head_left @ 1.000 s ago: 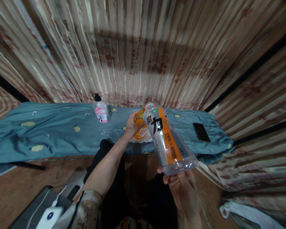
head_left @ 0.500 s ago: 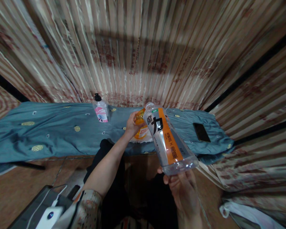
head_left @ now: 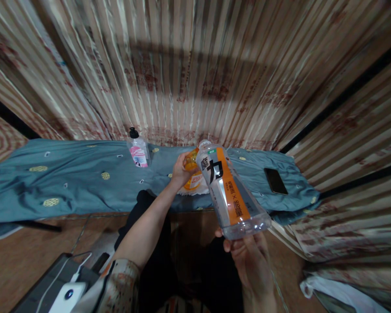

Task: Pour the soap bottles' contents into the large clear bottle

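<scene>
My left hand point(head_left: 181, 170) is wrapped round the upper part of an orange bottle point(head_left: 191, 160), which rests on a whitish cloth or tissue point(head_left: 202, 188). Beside it, a large clear plastic bottle point(head_left: 231, 191) with an orange label and black lettering is tilted, its mouth up by the orange bottle's top. Whether the two touch I cannot make out. My right hand point(head_left: 250, 256) holds the clear bottle from below at its base. The clear bottle hides part of the orange one.
A pump bottle point(head_left: 138, 152) with a pink label stands to the left on the blue patterned cloth point(head_left: 84, 174). A black phone point(head_left: 275, 181) lies at the right. Striped curtains point(head_left: 195, 78) hang behind. A white device point(head_left: 68, 295) with a cable sits at lower left.
</scene>
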The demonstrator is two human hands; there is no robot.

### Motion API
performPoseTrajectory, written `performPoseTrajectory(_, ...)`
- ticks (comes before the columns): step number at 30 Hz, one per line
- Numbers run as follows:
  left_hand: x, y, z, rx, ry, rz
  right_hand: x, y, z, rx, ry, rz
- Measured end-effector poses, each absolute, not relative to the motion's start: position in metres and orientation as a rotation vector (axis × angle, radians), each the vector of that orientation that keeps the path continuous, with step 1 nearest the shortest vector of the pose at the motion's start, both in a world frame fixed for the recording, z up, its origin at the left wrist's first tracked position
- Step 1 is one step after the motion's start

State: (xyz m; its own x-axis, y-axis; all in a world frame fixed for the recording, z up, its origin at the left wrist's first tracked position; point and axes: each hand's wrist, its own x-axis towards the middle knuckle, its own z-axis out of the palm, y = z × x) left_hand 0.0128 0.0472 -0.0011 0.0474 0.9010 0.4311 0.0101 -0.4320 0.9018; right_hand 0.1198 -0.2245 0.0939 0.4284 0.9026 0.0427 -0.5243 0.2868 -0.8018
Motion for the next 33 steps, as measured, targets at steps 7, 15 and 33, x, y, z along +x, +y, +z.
performPoseTrajectory(7,0.0149,0.0478,-0.0005,1.508,0.958,1.452,0.1191,-0.2237,0.0932,-0.817,-0.562,1.031)
performPoseTrajectory(15,0.0149,0.0486,-0.0028,1.470,0.892,1.470,0.1193,-0.2235,0.0938,-0.819,-0.552,1.025)
performPoseTrajectory(33,0.0149,0.0487,-0.0029,1.528,0.931,1.480,0.1196,-0.2257,0.0905,-0.922,-0.558,0.979)
